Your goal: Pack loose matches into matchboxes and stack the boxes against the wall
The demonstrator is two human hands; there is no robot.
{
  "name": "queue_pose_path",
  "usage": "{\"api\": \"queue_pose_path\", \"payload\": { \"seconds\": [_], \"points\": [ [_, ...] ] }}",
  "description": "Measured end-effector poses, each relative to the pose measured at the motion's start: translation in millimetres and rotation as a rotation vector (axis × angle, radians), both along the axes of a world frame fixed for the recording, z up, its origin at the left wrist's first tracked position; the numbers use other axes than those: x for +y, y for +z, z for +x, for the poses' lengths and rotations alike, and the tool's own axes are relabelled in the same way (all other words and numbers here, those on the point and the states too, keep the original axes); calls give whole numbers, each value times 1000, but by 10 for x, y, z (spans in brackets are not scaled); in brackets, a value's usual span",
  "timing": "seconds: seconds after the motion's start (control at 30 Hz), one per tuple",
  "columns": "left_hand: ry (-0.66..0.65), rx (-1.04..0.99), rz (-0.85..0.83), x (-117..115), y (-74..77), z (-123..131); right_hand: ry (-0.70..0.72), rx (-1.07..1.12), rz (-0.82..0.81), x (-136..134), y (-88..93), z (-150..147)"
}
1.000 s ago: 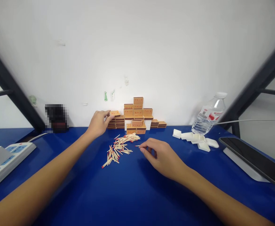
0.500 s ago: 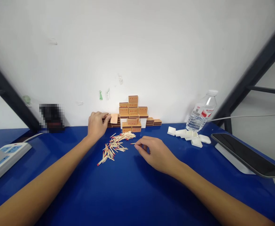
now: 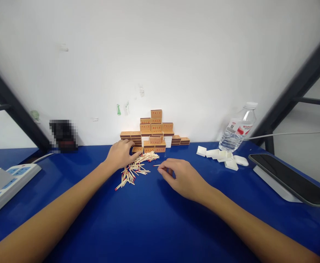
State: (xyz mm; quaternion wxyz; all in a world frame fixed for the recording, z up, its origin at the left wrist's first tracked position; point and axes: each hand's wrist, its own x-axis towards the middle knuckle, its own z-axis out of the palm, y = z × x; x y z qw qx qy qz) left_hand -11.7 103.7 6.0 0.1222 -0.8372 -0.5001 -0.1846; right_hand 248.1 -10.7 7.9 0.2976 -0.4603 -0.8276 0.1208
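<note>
your left hand [image 3: 120, 155] curls over a matchbox [image 3: 137, 149] on the blue counter [image 3: 149, 219], at the head of the loose matches [image 3: 134, 168] and just in front of the stacked boxes [image 3: 155, 129]. your right hand [image 3: 180, 175] pinches a single match [image 3: 156, 165] at its fingertips, other fingers tucked. best, it seems, to keep the box flat and steady and the match level.

I watch my left hand [image 3: 120, 155] come down from the left end of the matchbox stack [image 3: 154, 131], where it gripped a matchbox a second ago. It now sits low on the tabletop [image 3: 149, 219]. The matchbox [image 3: 137, 149] lies flat at its fingertips, just behind the loose matches [image 3: 134, 168].
</note>
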Motion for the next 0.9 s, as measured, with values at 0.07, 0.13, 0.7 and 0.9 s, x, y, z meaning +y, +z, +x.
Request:
{"api": "queue_pose_path", "payload": {
  "seconds": [0.07, 0.13, 0.7, 0.9],
  "points": [
    [133, 1, -31, -7, 4, 94, -1, -8, -8, 5, -4, 1],
    [206, -8, -62, -9, 16, 186, -5, -10, -13, 11, -5, 6],
    [242, -112, -61, -22, 8, 154, 8, -17, -30, 10, 1, 22],
    [176, -137, -25, -55, 5, 95, 10, -13, -31, 2, 3, 25]
  ]
}}
